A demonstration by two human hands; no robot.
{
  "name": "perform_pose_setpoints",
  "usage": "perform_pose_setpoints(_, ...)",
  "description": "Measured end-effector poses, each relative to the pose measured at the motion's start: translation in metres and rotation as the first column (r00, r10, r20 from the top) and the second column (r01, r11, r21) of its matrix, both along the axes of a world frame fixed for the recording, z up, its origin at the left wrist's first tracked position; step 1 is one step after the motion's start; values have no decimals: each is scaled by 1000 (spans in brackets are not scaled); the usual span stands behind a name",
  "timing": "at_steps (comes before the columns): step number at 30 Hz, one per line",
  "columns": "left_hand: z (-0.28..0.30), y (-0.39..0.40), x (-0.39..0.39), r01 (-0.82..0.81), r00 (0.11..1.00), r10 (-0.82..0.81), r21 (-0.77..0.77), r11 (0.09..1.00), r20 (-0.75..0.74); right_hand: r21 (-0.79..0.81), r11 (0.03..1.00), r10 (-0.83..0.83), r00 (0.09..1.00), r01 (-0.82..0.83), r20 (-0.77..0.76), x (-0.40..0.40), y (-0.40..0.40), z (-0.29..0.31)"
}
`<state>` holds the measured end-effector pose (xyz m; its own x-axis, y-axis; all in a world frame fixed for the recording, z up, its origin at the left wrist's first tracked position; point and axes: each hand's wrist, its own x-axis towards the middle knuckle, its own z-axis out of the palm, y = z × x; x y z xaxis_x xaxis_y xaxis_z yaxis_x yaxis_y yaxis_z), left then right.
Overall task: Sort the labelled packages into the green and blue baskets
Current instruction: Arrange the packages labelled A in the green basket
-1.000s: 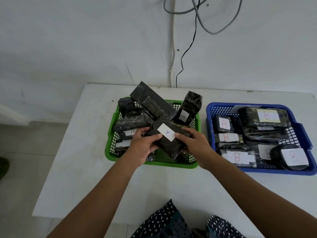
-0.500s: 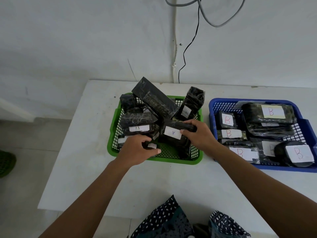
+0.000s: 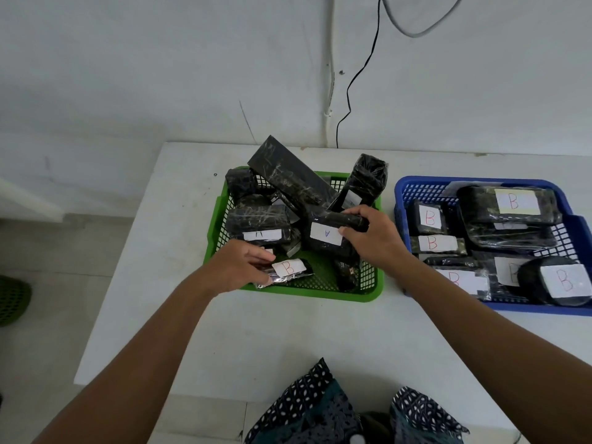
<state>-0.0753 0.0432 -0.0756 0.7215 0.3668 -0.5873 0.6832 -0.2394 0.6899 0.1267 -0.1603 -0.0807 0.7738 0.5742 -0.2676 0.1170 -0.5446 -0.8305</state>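
A green basket (image 3: pixel 323 293) in the middle of the white table holds several black wrapped packages. My right hand (image 3: pixel 373 238) grips one black package with a white "A" label (image 3: pixel 325 233) over the basket's right half. My left hand (image 3: pixel 238 265) pinches a small package with a red "B" label (image 3: pixel 288 270) at the basket's front left. To the right, a blue basket (image 3: pixel 416 184) is filled with several black packages labelled "B".
The white table (image 3: pixel 288 341) stands against a grey wall, with cables hanging down behind it. Bare tabletop lies in front of both baskets. Patterned clothing shows at the bottom edge. A green object (image 3: pixel 12 298) sits on the floor at far left.
My left hand let go of the "A" package, dropped to the basket's front left and took hold of the "B" package. My right hand lowered the "A" package into the green basket.
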Motion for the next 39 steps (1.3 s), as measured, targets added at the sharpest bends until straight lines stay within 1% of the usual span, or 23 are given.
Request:
perform_pose_setpoints(4, -1, 3, 9, 158, 985, -153, 77, 984, -75, -71, 990, 125, 992, -126, -13, 3, 1, 0)
perform_pose_setpoints(6, 0, 4, 14, 227, 971, -217, 102, 969, -105, -176, 959, 229, 973, -224, 8, 1, 1, -2)
perform_pose_setpoints(7, 1, 4, 15, 239, 968, -229, 97, 966, -104, -245, 938, 270, 960, -245, 77, 0, 2, -4)
perform_pose_setpoints(9, 3, 6, 14, 200, 978, -196, 49, 979, -74, -343, 918, 303, 909, -198, 286, -7, 2, -7)
perform_pose_setpoints(11, 6, 7, 11, 129, 991, -128, 3, 992, -33, -324, 936, 287, 825, -135, 487, -17, 3, -6)
perform_pose_setpoints(12, 7, 6, 9, 102, 995, -103, -10, 995, -12, -304, 944, 284, 785, -128, 551, -20, 3, -8)
perform_pose_setpoints(13, 7, 6, 7, 82, 997, -81, -19, 996, 11, -309, 942, 295, 771, -134, 564, -21, 4, -9)
perform_pose_setpoints(14, 8, 6, 5, 63, 997, -62, -26, 998, 36, -333, 930, 320, 786, -155, 529, -22, 5, -10)
perform_pose_setpoints(16, 11, 6, 3, 29, 997, -26, -37, 999, 79, -420, 874, 413, 828, -245, 379, -21, 8, -9)
perform_pose_setpoints(17, 12, 6, 2, 16, 995, -12, -43, 999, 97, -452, 847, 450, 830, -279, 330, -19, 10, -8)
perform_pose_setpoints(18, 14, 7, 3, 6, 993, 0, -47, 999, 117, -447, 846, 455, 830, -291, 322, -18, 12, -6)
perform_pose_setpoints(19, 16, 6, 4, -2, 990, 9, -51, 999, 139, -400, 873, 422, 840, -277, 339, -18, 13, -4)
perform_pose_setpoints(21, 20, 2, 8, -19, 980, 31, -59, 998, 199, -245, 950, 271, 898, -192, 347, -17, 14, 2)
perform_pose_setpoints(22, 22, -1, 12, -28, 971, 41, -59, 998, 236, -182, 972, 201, 935, -152, 291, -16, 14, 7)
perform_pose_setpoints(23, 25, -6, 17, -36, 960, 50, -55, 998, 274, -136, 983, 152, 967, -126, 203, -14, 12, 12)
perform_pose_setpoints(25, 30, -18, 30, -48, 935, 64, -55, 997, 348, -56, 995, 83, 996, -83, 7, -7, 5, 21)
perform_pose_setpoints(28, 35, -41, 55, -17, 891, 37, -47, 999, 453, 55, 998, 25, 971, -12, -237, 9, -14, 33)
perform_pose_setpoints(31, 36, -70, 79, 28, 863, -6, -35, 999, 505, 128, 989, -23, 920, 79, -391, 26, -43, 42)
perform_pose_setpoints(33, 36, -93, 96, 37, 853, 2, -65, 997, 522, 164, 974, -74, 904, 156, -421, 40, -69, 46)
perform_pose_setpoints(35, 34, -119, 114, 10, 846, 37, -85, 996, 531, 184, 959, -127, 909, 214, -396, 54, -99, 49)
perform_pose_setpoints(39, 24, -178, 143, -69, 891, 46, 34, 997, 452, 195, 923, -253, 906, 331, -339, 78, -162, 49)
